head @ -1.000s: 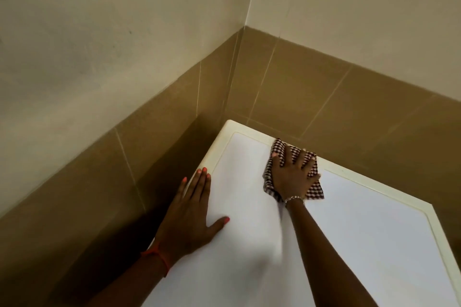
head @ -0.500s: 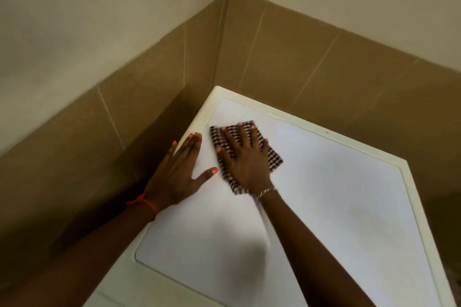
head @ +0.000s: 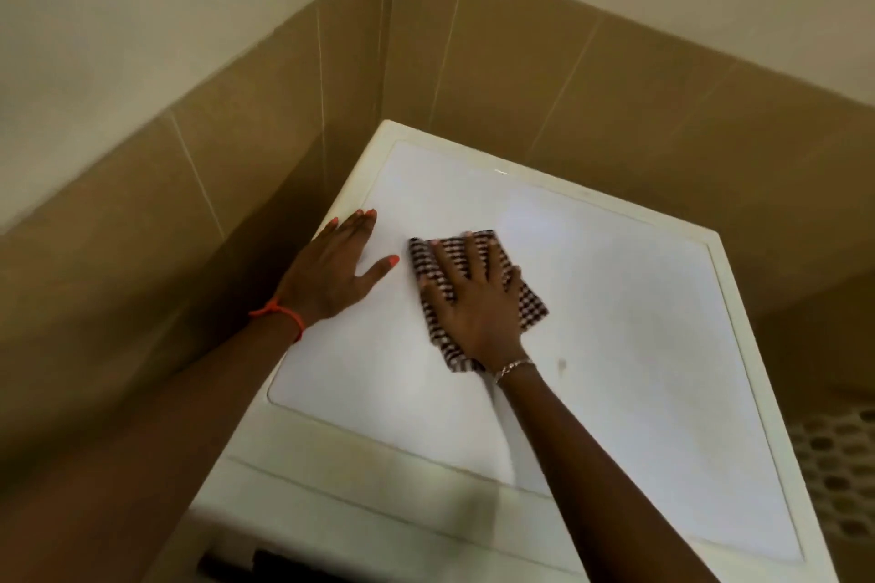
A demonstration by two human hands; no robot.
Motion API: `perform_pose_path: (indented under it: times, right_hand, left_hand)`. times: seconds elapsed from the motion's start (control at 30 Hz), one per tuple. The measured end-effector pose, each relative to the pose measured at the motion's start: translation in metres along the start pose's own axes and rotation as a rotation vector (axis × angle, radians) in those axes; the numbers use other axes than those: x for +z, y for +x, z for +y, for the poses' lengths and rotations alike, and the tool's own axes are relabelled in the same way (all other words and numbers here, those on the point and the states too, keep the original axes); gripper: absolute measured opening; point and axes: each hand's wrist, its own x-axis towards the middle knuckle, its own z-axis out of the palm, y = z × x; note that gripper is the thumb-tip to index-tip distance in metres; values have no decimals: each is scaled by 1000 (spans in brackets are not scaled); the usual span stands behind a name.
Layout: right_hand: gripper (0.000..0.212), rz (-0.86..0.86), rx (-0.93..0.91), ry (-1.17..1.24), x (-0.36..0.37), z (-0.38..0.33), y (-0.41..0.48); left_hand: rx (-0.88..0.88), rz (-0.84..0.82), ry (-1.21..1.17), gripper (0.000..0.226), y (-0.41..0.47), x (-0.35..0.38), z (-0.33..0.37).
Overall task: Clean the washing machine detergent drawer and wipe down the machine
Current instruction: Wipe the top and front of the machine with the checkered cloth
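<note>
1. The right hand [head: 478, 312] lies flat on the checked cloth [head: 532, 305]. Its fingers [head: 473, 256] are straight and spread apart, and they press the cloth onto the white top of the washing machine [head: 639, 251]. The cloth shows on both sides of these fingers and under the wrist.
2. The left hand [head: 331, 270] rests flat on the top, just left of the cloth. Its fingers [head: 352, 230] are straight and close together, the thumb is held apart, and it holds nothing (probably it only steadies the person).
3. In my judgement, the wiping of the top is in the middle. A small dark spot [head: 562, 365] lies behind the right fingers, just right of the wrist, so that part seems not yet wiped.
4. The detergent drawer I cannot find: the front edge of the machine, well behind both hands, is blurred. The front and the sides are not in view, so I cannot tell whether the drawer or these faces are already cleaned.
</note>
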Motion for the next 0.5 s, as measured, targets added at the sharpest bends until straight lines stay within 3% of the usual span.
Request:
perform_pose_path:
  times: [0.1,0.17,0.3,0.4,0.5]
  right_hand:
    - [66,-43,-210,18,2,-23,-69]
    - [63,-34,-250,18,3,-14,-111]
    - [60,44,-75,11,-2,22,-140]
    - [63,50,118,15,-4,2,-130]
    - [63,-32,47,44,-4,-30,-142]
  left_hand:
    - [19,10,-65,91,-8,-5,2]
    - [36,33,-49,91,-12,-6,4]
    - [7,1,-81,80,-13,-7,7]
    - [12,-27,-53,76,-12,-9,11]
    - [2,-29,31,79,-14,-11,15]
